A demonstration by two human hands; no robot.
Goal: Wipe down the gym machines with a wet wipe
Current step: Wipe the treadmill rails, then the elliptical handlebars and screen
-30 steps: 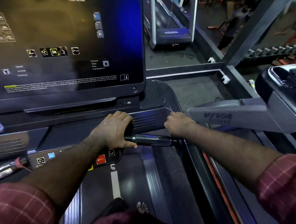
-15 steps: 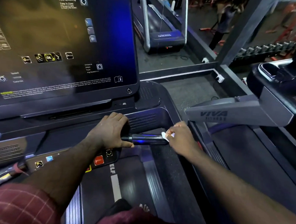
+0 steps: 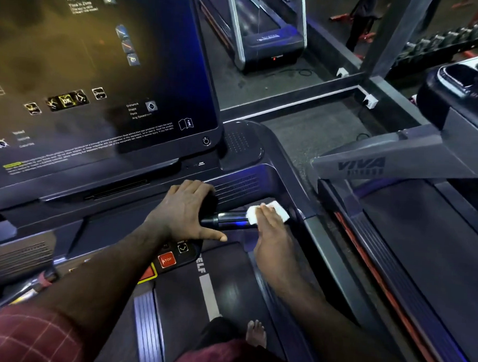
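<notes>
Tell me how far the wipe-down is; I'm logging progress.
Done: nothing visibly finished. In hand: the right hand presses the wet wipe on the right end of the handlebar; the left hand rests at its other end. Remaining: the screen and the neighbouring treadmill.

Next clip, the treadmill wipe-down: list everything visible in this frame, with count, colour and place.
console screen: one, dark with pale icons, upper left.
handlebar: one, black, below the console.
wet wipe: one, white, on the handlebar's right end.
STOP button: one, red, below the left hand.
treadmill belt: one, dark with a white stripe, bottom centre.
neighbouring treadmill: one, grey, VIVA lettering, right.
far treadmill: one, dark with silver uprights, top centre.
dumbbells: a row, dark, upper right; count unclear.
bare foot: one, on the belt.
left hand: rests on the handlebar's left end, thumb spread.
right hand: flat fingers press the wet wipe.
</notes>
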